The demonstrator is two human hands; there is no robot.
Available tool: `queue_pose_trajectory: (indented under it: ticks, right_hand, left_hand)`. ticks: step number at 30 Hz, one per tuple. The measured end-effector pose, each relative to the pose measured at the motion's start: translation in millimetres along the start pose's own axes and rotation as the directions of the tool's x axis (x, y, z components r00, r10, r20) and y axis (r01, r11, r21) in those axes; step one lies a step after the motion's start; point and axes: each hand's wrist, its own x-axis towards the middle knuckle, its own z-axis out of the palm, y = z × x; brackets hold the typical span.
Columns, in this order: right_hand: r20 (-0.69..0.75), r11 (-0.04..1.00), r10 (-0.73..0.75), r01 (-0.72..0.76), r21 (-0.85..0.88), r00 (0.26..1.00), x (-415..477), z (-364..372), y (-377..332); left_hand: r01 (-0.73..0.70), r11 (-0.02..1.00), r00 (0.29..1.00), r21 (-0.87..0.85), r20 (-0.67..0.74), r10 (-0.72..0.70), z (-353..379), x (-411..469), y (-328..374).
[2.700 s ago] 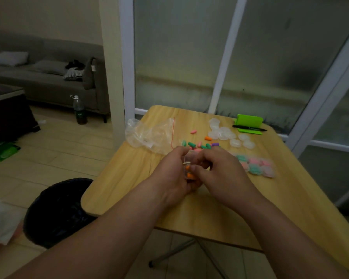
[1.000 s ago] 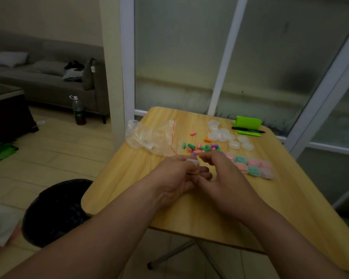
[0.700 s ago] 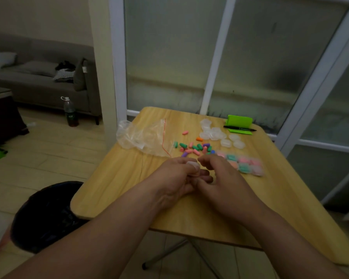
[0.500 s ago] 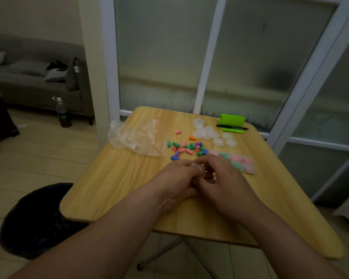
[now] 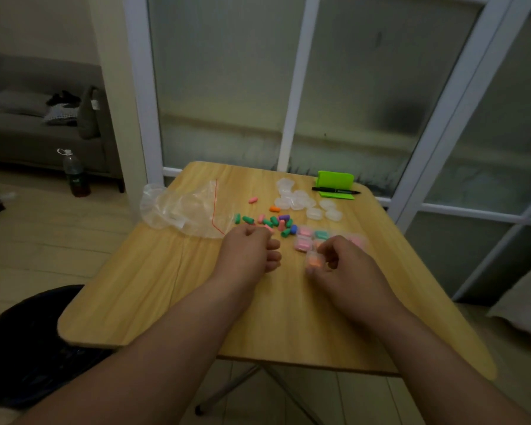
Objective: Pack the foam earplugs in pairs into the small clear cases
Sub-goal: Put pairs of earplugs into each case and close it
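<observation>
My right hand (image 5: 339, 265) pinches a small clear case with orange earplugs (image 5: 314, 261) just above the wooden table (image 5: 154, 289), beside several filled cases (image 5: 304, 239). My left hand (image 5: 249, 251) rests on the table with its fingers curled and nothing visible in it, next to the loose earplugs (image 5: 273, 221) in green, pink, purple, blue and orange. Several empty clear cases (image 5: 298, 200) lie further back.
A crumpled clear zip bag (image 5: 184, 210) lies at the table's left. A green holder with a black pen (image 5: 336, 189) sits at the far edge by the glass doors. A black bin (image 5: 22, 348) stands on the floor at the left.
My hands have come apart. The right hand has carried the closed orange case to the right toward the filled cases; the left hand has let go and stays by the loose earplugs.
</observation>
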Motion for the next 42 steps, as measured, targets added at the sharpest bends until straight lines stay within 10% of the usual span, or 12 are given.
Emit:
queue_pose_trajectory:
  ticks: [23, 42]
  right_hand:
    - [-0.13, 0.997, 0.038, -0.03, 0.065, 0.991, 45, -1, 5]
    - [0.14, 0.892, 0.052, 0.017, -0.451, 0.989, 182, 20, 11]
  left_hand:
    - [0.017, 0.991, 0.999, -0.131, 0.041, -0.011, 0, 14, 33]
    - [-0.042, 0.989, 0.999, -0.141, 0.005, 0.043, -2, 36, 40]
